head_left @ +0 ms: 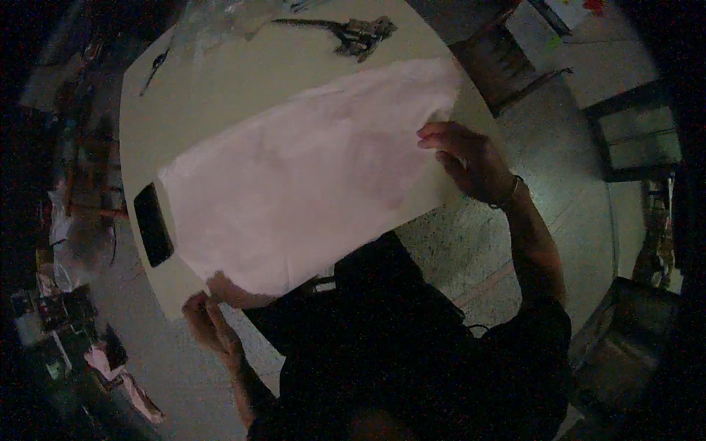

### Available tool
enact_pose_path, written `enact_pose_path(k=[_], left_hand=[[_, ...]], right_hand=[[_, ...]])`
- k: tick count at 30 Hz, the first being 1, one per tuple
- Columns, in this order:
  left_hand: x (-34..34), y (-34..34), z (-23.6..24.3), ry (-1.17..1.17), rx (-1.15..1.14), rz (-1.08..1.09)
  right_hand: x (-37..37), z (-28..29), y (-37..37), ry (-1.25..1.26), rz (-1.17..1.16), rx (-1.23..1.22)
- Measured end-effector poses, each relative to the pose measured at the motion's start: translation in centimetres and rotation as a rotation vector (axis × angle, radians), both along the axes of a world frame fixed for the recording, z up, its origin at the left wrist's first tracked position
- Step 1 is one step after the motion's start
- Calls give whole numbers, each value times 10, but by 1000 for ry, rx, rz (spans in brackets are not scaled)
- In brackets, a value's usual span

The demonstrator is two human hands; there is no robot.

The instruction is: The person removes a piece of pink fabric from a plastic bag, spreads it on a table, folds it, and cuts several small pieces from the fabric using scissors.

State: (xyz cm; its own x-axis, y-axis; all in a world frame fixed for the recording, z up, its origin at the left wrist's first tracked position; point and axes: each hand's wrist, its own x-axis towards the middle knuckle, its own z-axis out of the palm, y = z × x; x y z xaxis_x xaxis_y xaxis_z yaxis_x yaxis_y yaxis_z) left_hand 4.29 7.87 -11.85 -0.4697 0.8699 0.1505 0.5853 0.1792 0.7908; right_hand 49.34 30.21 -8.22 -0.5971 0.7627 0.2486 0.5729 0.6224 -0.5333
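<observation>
A pale, pinkish-white cloth is spread across the table, with soft wrinkles and a slightly darker patch towards its right. Its right edge is pinched between the thumb and fingers of my right hand, near the table's right side. My left hand is closed at the near left corner of the cloth, just past the table's near edge. Beside that hand a brownish, shadowed shape lies along the cloth's near edge; I cannot tell what it is. The picture is dim and grainy.
A black phone-like slab lies at the table's left edge. Towards the back are a dark metal tool, a thin dark implement and clear plastic. A chair stands beyond the right corner.
</observation>
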Motion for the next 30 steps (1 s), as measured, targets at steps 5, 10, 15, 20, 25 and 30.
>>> enact_pose_path(k=[5, 10, 15, 20, 25, 30], left_hand=[[29, -50, -8, -567, -117, 242], [45, -47, -34, -744, 5, 107], [-5, -14, -86, -947, -130, 20], [43, 15, -40, -962, -251, 235], [51, 26, -21, -392, -225, 45], [48, 42, -11, -1038, -97, -37]], right_hand=[[-24, 12, -15, -71, 196, 54], [-40, 25, -63, -222, 289, 43], [-75, -12, -53, -323, 155, 233], [-79, -39, -30, -329, 39, 327], [-90, -49, -13, -250, 10, 436], [-106, -59, -7, -160, 72, 505]])
